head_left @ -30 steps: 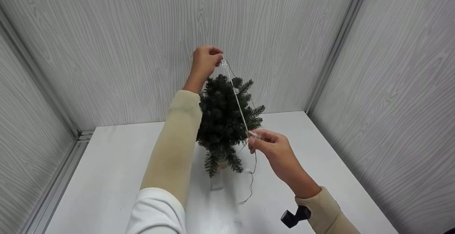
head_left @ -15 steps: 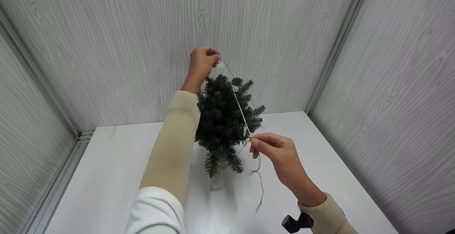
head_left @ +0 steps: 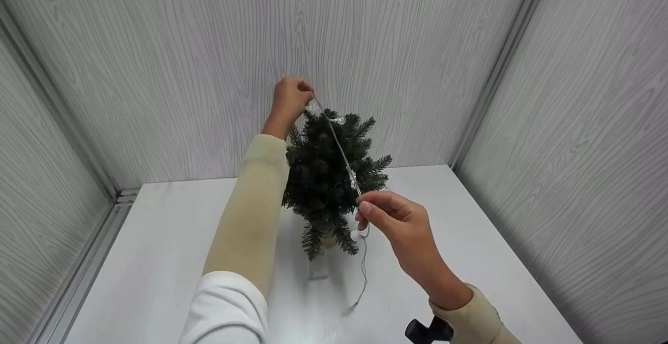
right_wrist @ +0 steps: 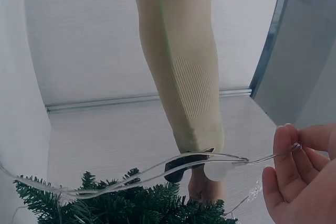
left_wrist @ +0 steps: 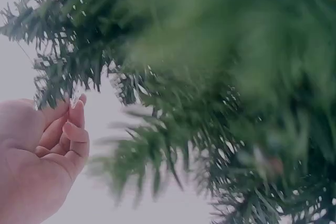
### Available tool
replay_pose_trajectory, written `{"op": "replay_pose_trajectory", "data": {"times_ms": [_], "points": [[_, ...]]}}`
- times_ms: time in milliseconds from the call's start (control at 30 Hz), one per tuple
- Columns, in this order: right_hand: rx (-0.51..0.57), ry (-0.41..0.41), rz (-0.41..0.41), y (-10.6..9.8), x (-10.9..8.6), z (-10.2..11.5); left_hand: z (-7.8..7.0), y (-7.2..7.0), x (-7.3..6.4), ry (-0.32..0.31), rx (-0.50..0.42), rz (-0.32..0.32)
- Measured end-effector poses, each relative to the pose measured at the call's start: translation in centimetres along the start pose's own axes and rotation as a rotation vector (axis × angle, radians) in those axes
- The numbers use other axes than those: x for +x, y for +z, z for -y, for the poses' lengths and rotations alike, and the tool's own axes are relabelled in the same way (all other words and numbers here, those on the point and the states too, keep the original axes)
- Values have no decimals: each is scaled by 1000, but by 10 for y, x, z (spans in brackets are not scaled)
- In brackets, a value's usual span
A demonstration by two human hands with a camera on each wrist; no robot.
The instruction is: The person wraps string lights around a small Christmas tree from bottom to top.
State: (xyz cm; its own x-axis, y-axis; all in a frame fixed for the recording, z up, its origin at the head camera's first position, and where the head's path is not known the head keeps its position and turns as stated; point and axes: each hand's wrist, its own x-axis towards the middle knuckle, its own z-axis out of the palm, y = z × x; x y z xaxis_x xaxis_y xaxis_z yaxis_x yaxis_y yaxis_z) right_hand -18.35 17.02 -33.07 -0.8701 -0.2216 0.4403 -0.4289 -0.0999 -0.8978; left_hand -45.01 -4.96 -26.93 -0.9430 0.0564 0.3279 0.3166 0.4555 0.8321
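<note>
A small green Christmas tree (head_left: 323, 177) stands upright on the white table. My left hand (head_left: 289, 103) is just above and left of its top, pinching a clear wire of string lights (head_left: 339, 148) between thumb and fingers. From there the wire slants down across the tree's front to my right hand (head_left: 399, 224), which pinches it at the lower right. Below the right hand a loose end dangles. In the left wrist view, the left hand (left_wrist: 44, 156) is partly behind branches. The right wrist view shows the right hand (right_wrist: 304, 174) with the doubled wire (right_wrist: 142, 179) stretching leftward.
The white table (head_left: 172, 245) meets a grey wood-grain back wall (head_left: 209, 72), with a similar side wall (head_left: 584, 125) at the right. A clear block-like piece (head_left: 317, 268) lies in front of the tree's base.
My left hand has moved left and down towards the treetop, bringing the wire closer to the tree. The right hand first shifted slightly right, then back left, still pinching the string lights.
</note>
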Motion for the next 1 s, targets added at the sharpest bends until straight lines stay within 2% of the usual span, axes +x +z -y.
{"op": "replay_pose_trajectory", "data": {"times_ms": [200, 367, 467, 567, 733, 900, 1000], "points": [[-15, -29, 10, -2, 1, -4, 10, -6, -5, -5, 21, 65], [-12, -15, 6, -4, 3, -7, 15, -9, -10, -18, 40, 97], [-21, -7, 10, -6, 3, -10, 16, -11, -15, -7, 49, 104], [-45, -10, 13, -8, 2, -12, 16, -14, -23, 37, 26, 85], [-53, -10, 0, -11, 0, -14, 14, -14, -49, 112, -55, 14], [-40, -5, -11, -13, 0, -18, 10, -8, -88, 220, -131, -77], [-29, -9, -20, -15, 0, -21, 5, 2, -112, 307, -158, -104]]}}
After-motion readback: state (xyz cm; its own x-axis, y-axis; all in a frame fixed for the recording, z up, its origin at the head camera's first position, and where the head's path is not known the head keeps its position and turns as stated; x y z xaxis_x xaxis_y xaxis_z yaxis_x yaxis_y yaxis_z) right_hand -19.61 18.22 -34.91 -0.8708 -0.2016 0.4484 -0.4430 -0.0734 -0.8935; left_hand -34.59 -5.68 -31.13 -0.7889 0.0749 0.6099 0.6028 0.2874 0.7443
